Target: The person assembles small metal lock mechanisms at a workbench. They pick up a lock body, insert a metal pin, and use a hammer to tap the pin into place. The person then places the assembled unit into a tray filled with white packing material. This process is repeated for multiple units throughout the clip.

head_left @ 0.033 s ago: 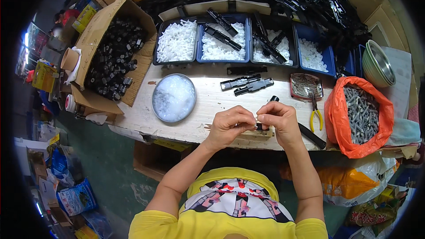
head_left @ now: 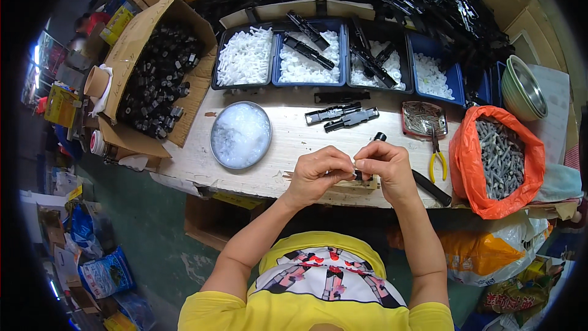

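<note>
Both grips were pinched together on one small black part (head_left: 361,175), my left hand (head_left: 318,171) and right hand (head_left: 387,165) meeting fingertip to fingertip just above the near edge of the surface (head_left: 294,147) — close in, I judged, so the fiddly piece could be steadied from both sides. The part was mostly hidden; only a dark sliver showed. At twelve o'clock lay two black assembled strips (head_left: 343,116); at ten, a round dish of white bits (head_left: 241,135); at three, yellow-handled pliers (head_left: 436,158) within easy reach.
</note>
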Available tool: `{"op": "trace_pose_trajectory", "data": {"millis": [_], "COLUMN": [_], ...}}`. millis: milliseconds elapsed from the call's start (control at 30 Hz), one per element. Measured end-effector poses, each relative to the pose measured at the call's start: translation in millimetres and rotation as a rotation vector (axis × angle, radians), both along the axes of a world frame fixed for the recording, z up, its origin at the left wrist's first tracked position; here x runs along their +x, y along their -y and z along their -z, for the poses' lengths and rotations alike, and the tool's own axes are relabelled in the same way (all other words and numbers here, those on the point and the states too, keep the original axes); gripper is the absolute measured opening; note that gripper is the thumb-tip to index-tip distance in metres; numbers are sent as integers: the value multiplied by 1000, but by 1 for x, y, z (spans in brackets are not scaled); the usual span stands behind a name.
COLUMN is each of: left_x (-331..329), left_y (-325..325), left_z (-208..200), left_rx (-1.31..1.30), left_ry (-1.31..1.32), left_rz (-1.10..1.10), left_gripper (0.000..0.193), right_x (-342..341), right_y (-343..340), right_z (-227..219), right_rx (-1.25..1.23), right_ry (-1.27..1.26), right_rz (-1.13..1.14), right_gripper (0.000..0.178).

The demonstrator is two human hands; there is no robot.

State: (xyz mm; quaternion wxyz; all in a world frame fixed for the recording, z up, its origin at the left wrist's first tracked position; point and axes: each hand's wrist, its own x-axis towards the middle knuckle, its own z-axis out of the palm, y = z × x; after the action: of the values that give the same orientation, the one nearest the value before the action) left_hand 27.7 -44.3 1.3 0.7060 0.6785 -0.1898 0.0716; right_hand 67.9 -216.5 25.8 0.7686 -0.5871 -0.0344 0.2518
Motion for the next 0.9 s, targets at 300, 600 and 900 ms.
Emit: {"op": "trace_pose_trajectory", "data": {"millis": [300, 600, 900], "left_x": [-5, -10, -18], "left_y": [-10, -15, -22], "left_z": [11, 11, 20], "left_rx": [154, 442, 674], "left_ry": [2, 216, 43], "left_rz": [-61, -196, -161], "left_gripper": [14, 24, 30], "right_x": [-17, -21, -18], "right_y": [-11, -10, -11], "right_z": [8, 21, 33], "right_rx": [-521, -658, -895], "right_ry": [929, 1117, 1239], "right_rz": [1, 6, -205], "right_gripper": [16, 13, 12]}}
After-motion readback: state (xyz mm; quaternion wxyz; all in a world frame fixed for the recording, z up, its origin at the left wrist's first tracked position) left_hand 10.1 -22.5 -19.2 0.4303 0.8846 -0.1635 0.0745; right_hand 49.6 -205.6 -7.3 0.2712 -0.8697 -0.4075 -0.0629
